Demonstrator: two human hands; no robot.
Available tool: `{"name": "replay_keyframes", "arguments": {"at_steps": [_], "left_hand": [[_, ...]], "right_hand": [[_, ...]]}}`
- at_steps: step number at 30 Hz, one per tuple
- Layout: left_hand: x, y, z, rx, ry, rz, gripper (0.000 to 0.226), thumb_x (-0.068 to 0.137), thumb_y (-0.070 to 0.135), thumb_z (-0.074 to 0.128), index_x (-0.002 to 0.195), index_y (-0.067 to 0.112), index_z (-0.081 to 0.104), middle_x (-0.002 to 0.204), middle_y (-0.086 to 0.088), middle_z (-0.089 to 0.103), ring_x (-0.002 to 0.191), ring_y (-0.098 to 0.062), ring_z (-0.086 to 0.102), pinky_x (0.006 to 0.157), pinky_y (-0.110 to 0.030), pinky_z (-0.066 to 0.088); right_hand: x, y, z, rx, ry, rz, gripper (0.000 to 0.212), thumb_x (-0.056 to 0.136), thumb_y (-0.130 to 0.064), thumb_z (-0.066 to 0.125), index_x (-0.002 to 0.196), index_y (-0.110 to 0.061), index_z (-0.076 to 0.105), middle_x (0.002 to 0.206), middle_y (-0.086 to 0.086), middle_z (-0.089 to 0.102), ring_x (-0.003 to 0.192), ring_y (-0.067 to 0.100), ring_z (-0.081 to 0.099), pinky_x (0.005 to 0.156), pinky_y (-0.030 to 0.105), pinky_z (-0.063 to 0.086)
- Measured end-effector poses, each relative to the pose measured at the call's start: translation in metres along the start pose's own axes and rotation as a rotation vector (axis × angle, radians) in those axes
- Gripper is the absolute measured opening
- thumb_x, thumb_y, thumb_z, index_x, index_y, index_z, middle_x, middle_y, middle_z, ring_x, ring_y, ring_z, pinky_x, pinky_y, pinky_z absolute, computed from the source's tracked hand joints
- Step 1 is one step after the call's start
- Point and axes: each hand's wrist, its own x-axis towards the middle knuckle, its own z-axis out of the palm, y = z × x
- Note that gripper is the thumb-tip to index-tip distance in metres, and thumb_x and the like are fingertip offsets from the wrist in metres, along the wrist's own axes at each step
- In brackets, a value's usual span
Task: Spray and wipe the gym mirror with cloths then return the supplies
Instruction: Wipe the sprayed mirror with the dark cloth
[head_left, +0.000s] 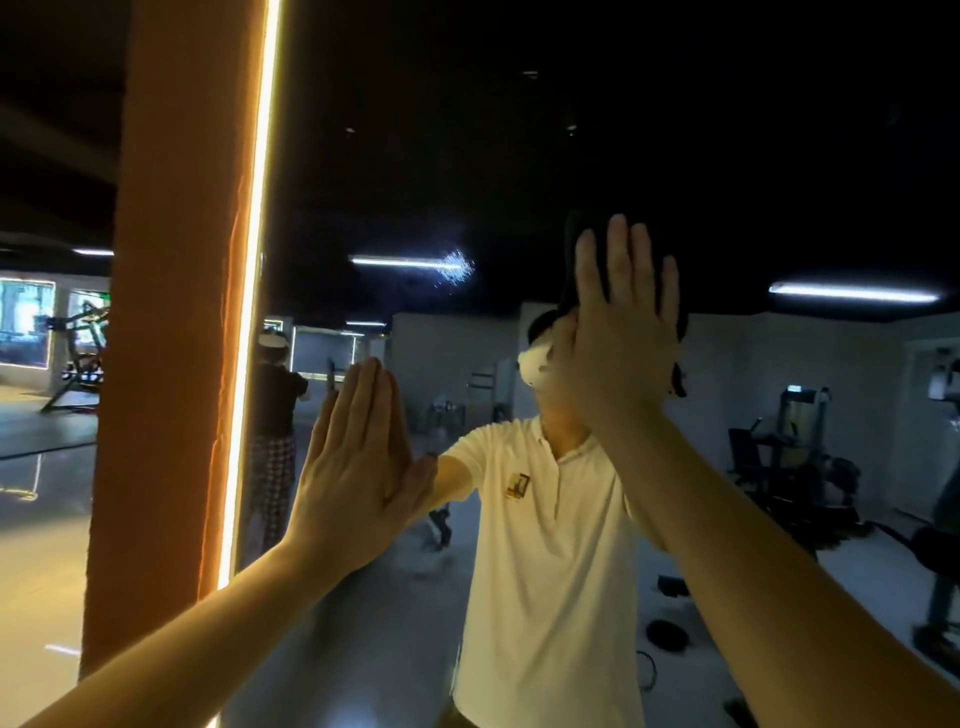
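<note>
While the dark cloth (568, 283) sits flat on the mirror (753, 182), high up and right of centre, you are in the wiping step. Your right hand (618, 338) pins it to the glass with an open palm. Its fingers (621, 260) are straight and a little spread, so they press the cloth rather than pinch it. Only the cloth's top edge and a strip down its right side show past the hand.

Your left hand (358, 467) lies flat on the glass lower down and to the left, fingers straight and held together. You carry no cloth there that I can see, though a thin one under the palm cannot be ruled out.

A patch of fine spray droplets (457, 267) clings to the glass between the two hands, above the left one and apart from the cloth. I'd judge the next move is a sweep of the cloth left across that patch, keeping the palm flat so it doesn't slide out from under you.

To the left, an orange pillar (176, 312) with a lit strip (254, 260) borders the mirror. The reflection shows gym machines (789, 457). No spray bottle is in view, so returning the supplies looks some way off.
</note>
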Motion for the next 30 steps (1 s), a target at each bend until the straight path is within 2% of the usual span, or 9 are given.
{"name": "replay_keyframes", "arguments": {"at_steps": [2,6,9,11,14,18,22,25,30], "left_hand": [[0.001,-0.003,-0.004,-0.007,0.009,0.031,0.085,0.105,0.057,0.034,0.163,-0.002,0.014,0.174,-0.016,0.008,0.161,-0.029,0.007,0.13,-0.047,0.012],[0.001,-0.016,-0.006,-0.085,0.074,0.005,0.068,0.109,0.039,0.032,0.161,-0.004,0.023,0.172,-0.016,0.017,0.16,-0.029,0.016,0.128,-0.052,0.021],[-0.001,-0.028,-0.004,-0.101,0.055,-0.038,0.068,0.112,0.041,0.02,0.159,-0.007,0.025,0.171,-0.019,0.018,0.16,-0.031,0.017,0.124,-0.06,0.028],[-0.003,-0.032,-0.005,-0.11,0.029,-0.012,0.068,0.11,0.04,0.019,0.16,-0.006,0.023,0.171,-0.019,0.017,0.16,-0.031,0.016,0.124,-0.061,0.028],[-0.003,-0.031,-0.009,-0.116,0.001,-0.035,0.071,0.102,0.034,0.029,0.162,-0.003,0.019,0.173,-0.015,0.013,0.161,-0.028,0.011,0.124,-0.06,0.027],[-0.003,-0.03,-0.011,-0.104,-0.023,-0.024,0.076,0.1,0.034,0.036,0.163,-0.002,0.015,0.174,-0.013,0.009,0.162,-0.027,0.007,0.127,-0.056,0.023],[-0.004,-0.037,-0.015,-0.115,-0.044,0.009,0.074,0.101,0.032,0.039,0.163,-0.001,0.015,0.174,-0.012,0.008,0.161,-0.027,0.008,0.127,-0.055,0.024],[-0.003,-0.038,-0.017,-0.141,0.018,0.017,0.069,0.101,0.026,0.04,0.162,0.001,0.023,0.173,-0.012,0.017,0.161,-0.027,0.015,0.125,-0.058,0.026],[-0.007,-0.048,-0.024,-0.193,0.202,-0.195,0.062,0.099,0.015,0.035,0.157,-0.005,0.035,0.167,-0.02,0.029,0.158,-0.033,0.024,0.119,-0.063,0.032]], "right_hand": [[-0.001,-0.03,0.003,0.034,-0.012,-0.099,0.069,0.099,-0.037,0.023,0.163,-0.013,0.022,0.171,0.016,0.014,0.159,0.034,0.01,0.128,0.053,0.006],[-0.047,-0.083,0.016,0.011,-0.139,-0.527,0.072,0.1,-0.043,0.022,0.165,-0.014,0.015,0.172,0.015,0.007,0.159,0.033,0.002,0.126,0.052,-0.004],[-0.081,-0.077,0.02,0.018,-0.209,-0.84,0.065,0.104,-0.044,0.038,0.162,-0.015,0.028,0.17,0.013,0.021,0.158,0.032,0.014,0.129,0.051,0.0],[-0.079,-0.058,0.017,0.006,-0.22,-0.945,0.065,0.101,-0.043,0.045,0.159,-0.017,0.034,0.168,0.011,0.027,0.157,0.031,0.02,0.128,0.05,0.003],[-0.031,-0.029,0.011,-0.039,-0.11,-0.704,0.069,0.095,-0.041,0.046,0.159,-0.017,0.035,0.168,0.012,0.027,0.156,0.031,0.021,0.126,0.052,0.01],[0.044,-0.017,0.0,0.018,-0.023,-0.188,0.068,0.099,-0.038,0.019,0.161,-0.013,0.029,0.17,0.016,0.02,0.158,0.033,0.015,0.127,0.052,0.01],[0.053,-0.058,0.008,0.048,0.01,-0.148,0.069,0.1,-0.04,0.018,0.162,-0.012,0.025,0.17,0.018,0.017,0.158,0.034,0.011,0.127,0.053,0.007],[0.017,-0.105,0.019,0.052,-0.082,-0.455,0.068,0.103,-0.042,0.025,0.165,-0.014,0.016,0.172,0.017,0.006,0.159,0.034,0.002,0.128,0.055,0.002],[-0.067,-0.118,0.028,0.083,-0.137,-1.068,0.057,0.11,-0.036,0.02,0.162,-0.014,0.029,0.17,0.014,0.021,0.159,0.033,0.012,0.128,0.053,0.006]]}}
